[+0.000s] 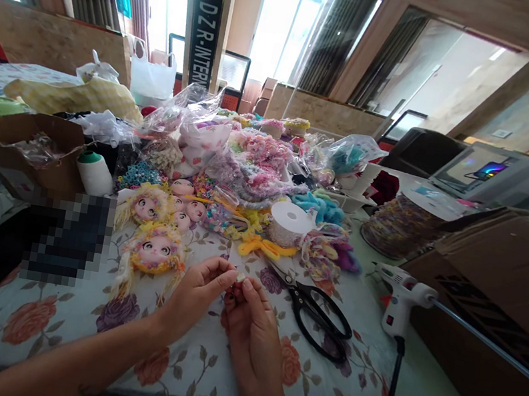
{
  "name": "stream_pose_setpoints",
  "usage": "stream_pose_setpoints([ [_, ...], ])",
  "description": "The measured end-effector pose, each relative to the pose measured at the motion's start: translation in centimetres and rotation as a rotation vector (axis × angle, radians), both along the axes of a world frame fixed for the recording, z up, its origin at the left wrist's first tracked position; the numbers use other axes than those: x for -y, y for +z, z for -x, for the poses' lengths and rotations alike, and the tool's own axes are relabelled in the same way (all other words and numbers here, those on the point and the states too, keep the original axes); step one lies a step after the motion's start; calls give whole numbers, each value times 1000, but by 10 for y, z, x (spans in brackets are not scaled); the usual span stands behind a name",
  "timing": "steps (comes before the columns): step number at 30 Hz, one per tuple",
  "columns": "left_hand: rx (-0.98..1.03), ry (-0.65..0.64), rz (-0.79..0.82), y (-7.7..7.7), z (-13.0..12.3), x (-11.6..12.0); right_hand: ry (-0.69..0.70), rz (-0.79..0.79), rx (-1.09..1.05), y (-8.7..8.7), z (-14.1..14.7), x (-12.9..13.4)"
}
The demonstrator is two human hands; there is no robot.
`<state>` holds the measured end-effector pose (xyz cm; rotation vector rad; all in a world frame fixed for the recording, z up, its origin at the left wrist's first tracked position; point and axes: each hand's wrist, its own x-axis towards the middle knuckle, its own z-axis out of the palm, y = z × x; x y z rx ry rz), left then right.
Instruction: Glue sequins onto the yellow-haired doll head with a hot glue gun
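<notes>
Over the flowered tablecloth (pixel 194 375), my left hand (pixel 195 294) and my right hand (pixel 252 314) meet at the fingertips. Both are closed in a pinch around a small pale piece (pixel 240 278), too small to identify. Black-handled scissors (pixel 320 319) lie just right of my right hand, blades pointing up and left. To the left of my left hand rest a doll head with yellow yarn hair (pixel 157 249) and, behind it, a second doll head (pixel 145 206).
Behind are a white ribbon spool (pixel 291 219), piled yarn (pixel 261 157) and loose doll faces (pixel 182 204). A glue gun (pixel 400 298) leans at a large cardboard box (pixel 507 293) on the right. An open carton (pixel 21 164) and thread cone (pixel 95 174) stand left.
</notes>
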<state>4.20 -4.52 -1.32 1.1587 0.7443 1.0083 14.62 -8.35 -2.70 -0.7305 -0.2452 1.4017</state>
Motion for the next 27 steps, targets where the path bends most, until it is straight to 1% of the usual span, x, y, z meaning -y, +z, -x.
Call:
stream_pose_setpoints([
  [8, -35, -9, -37, -1, 1, 0, 13, 5, 40, 0, 1, 0],
  [13, -66, -2, -70, 0, 2, -1, -3, -25, -7, 0, -1, 2],
  [17, -103, 4, -103, -1, 2, -2, -29, 10, -51, -3, -4, 0],
  [20, -159, 48, -134, -4, 3, -4, 11, -8, -32, -1, -5, 0],
  [22, -172, 79, -135, -4, 5, -6, 75, -61, -12, 3, -7, 4],
  [25, -148, 147, -113, -1, 12, -12, 160, -166, 37, 12, -19, 20],
  [27, -100, 238, -93, 5, 20, -18, 170, -233, 122, 18, -36, 34],
])
